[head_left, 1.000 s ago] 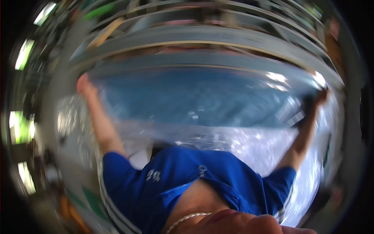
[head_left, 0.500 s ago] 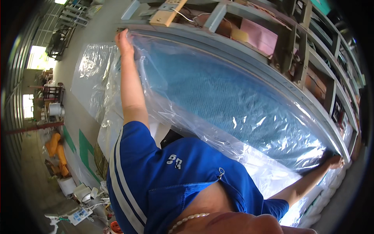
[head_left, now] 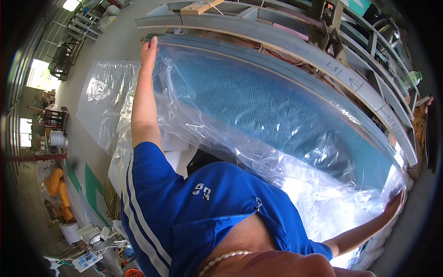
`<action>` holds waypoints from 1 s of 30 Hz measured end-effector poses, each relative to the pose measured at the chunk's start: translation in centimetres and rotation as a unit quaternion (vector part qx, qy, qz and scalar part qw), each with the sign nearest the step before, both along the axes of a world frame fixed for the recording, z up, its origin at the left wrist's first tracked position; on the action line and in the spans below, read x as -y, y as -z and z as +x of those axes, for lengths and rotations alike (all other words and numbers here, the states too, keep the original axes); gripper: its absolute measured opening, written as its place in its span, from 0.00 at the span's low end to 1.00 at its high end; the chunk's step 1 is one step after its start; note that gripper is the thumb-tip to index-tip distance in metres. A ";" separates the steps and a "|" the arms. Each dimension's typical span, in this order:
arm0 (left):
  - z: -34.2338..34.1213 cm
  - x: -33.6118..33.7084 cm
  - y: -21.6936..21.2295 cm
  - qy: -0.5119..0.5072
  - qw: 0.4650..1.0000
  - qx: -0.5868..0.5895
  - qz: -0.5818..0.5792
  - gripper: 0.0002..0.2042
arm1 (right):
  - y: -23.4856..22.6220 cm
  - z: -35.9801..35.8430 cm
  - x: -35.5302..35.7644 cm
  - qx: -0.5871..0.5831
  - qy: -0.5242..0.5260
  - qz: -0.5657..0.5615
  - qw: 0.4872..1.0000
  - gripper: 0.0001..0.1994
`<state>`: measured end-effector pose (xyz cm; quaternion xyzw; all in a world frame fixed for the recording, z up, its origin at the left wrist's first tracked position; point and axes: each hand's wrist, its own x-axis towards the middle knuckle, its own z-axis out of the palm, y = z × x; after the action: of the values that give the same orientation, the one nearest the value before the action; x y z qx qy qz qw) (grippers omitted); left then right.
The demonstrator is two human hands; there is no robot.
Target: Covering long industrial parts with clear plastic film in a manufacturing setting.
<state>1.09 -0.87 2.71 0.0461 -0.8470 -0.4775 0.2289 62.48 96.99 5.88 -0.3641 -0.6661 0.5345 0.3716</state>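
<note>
A wide sheet of clear plastic film (head_left: 318, 194) spreads wrinkled and glossy in front of me, over a blue ribbed surface (head_left: 258, 104). At the far left corner my left hand (head_left: 148, 54) is closed on the film's edge, the arm stretched out straight. On the far right my right hand (head_left: 395, 203) is closed on the film near the right end; part of its fingers is hidden in the glare and folds. The film's near part hangs bunched in front of my body, with a dark thing (head_left: 207, 159) beneath it.
Beyond the film runs a long grey metal beam (head_left: 286, 39) of a rack, with a wooden block (head_left: 201, 7) lying on it. More film (head_left: 104, 87) covers the floor at left. Further back are an orange machine arm (head_left: 57, 187) and a white power strip (head_left: 87, 261).
The film's far edge has come away from the metal beam, so a gap with wires shows between them. Both hands have shifted slightly with it; both still hold the film.
</note>
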 end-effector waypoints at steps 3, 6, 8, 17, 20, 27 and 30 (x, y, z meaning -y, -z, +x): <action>1.6 -1.0 0.5 0.068 0.985 -0.004 0.161 0.08 | -1.5 2.6 3.2 -0.046 0.120 -0.091 0.988 0.19; 4.3 -9.0 -0.1 0.173 0.970 0.043 0.166 0.07 | 0.9 10.3 0.7 -0.098 0.227 -0.219 0.944 0.18; 9.6 -16.5 -1.9 0.275 0.945 0.103 0.142 0.06 | 3.2 13.5 -1.3 -0.049 0.270 -0.200 0.941 0.18; 18.9 -28.2 -4.0 0.425 0.776 0.188 0.426 0.05 | 7.9 14.1 -2.2 0.401 0.264 0.354 0.803 0.20; 19.2 -26.2 -6.2 0.418 0.786 0.150 0.431 0.05 | 0.7 -8.6 18.1 0.033 -0.079 0.063 0.994 0.21; 20.0 -24.2 -7.4 0.453 0.828 0.093 0.317 0.06 | -5.2 -29.0 47.4 0.085 -0.541 0.095 0.832 0.19; 21.1 -23.7 -8.2 0.442 0.845 0.103 0.284 0.07 | -5.1 -32.9 53.3 0.080 -0.625 -0.049 0.775 0.17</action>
<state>22.17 22.86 10.94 -0.2216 -0.6240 -0.7400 -0.1181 29.59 43.72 10.95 0.0734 -0.7474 0.6497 -0.1178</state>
